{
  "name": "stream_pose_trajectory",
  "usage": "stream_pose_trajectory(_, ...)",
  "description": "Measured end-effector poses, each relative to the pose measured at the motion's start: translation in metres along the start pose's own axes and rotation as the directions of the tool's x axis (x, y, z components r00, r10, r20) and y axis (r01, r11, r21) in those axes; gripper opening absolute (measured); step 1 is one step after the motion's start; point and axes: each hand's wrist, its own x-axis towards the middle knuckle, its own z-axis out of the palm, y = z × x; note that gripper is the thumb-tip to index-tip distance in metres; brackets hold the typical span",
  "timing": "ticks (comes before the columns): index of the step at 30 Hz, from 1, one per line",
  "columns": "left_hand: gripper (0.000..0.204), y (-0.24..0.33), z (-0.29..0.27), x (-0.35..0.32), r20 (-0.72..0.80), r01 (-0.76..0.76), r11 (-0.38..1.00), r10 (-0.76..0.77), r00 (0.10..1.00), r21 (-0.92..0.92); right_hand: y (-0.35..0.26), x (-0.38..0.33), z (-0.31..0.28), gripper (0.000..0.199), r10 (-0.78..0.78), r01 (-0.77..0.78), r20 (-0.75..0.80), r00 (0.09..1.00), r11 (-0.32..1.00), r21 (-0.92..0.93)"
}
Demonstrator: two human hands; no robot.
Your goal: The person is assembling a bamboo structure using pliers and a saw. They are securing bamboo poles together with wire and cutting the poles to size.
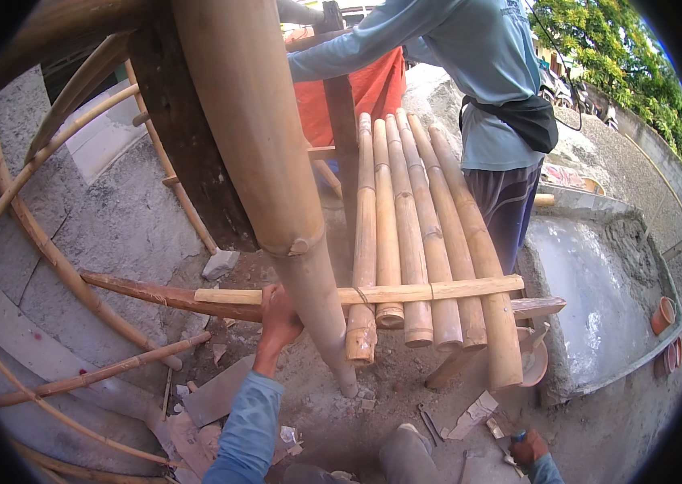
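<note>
My left hand is closed round a pale wooden strip and the darker timber beam under it, close beside a thick upright bamboo post. The strip lies across several bamboo poles, which rest side by side near their front ends; a thin tie shows where strip and poles cross. Low at the right, my right hand is closed, with a small blue end showing at its fingers. What it holds is mostly hidden.
A person in a light blue shirt stands at the far end of the poles. To the right is a cement-walled basin. Curved bamboo frames the left. Pliers-like metal tool and torn paper lie on the ground.
</note>
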Motion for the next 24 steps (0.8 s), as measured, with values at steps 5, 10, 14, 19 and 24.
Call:
stream_pose_trajectory(5,0.031,-0.042,0.011,-0.009,0.135,0.103,0.964,-0.071,0.988,-0.245,-0.042,-0.109,-0.006,0.034,-0.207,0.206,-0.202,0.957,0.978,-0.022)
stream_pose_trajectory(10,0.028,0.001,-0.022,0.025,0.385,0.266,0.832,-0.069,0.92,-0.487,-0.063,-0.212,-0.089,0.04,-0.217,0.162,0.068,0.974,0.873,0.461)
stream_pose_trajectory(14,0.031,0.018,-0.043,0.029,0.495,0.337,0.888,-0.15,0.856,-0.313,0.014,-0.287,-0.135,0.086,0.015,-0.243,0.446,0.895,0.854,0.46)
stream_pose_trajectory(19,0.033,-0.002,-0.019,0.033,0.436,0.279,0.888,-0.102,0.894,-0.365,0.042,-0.351,-0.177,0.056,-0.04,-0.077,0.131,0.991,0.629,0.774)
stream_pose_trajectory(24,0.029,0.009,-0.027,0.044,0.595,0.524,0.756,-0.226,0.771,-0.392,-0.06,-0.313,-0.167,0.044,-0.16,0.205,-0.145,0.976,0.486,0.849)
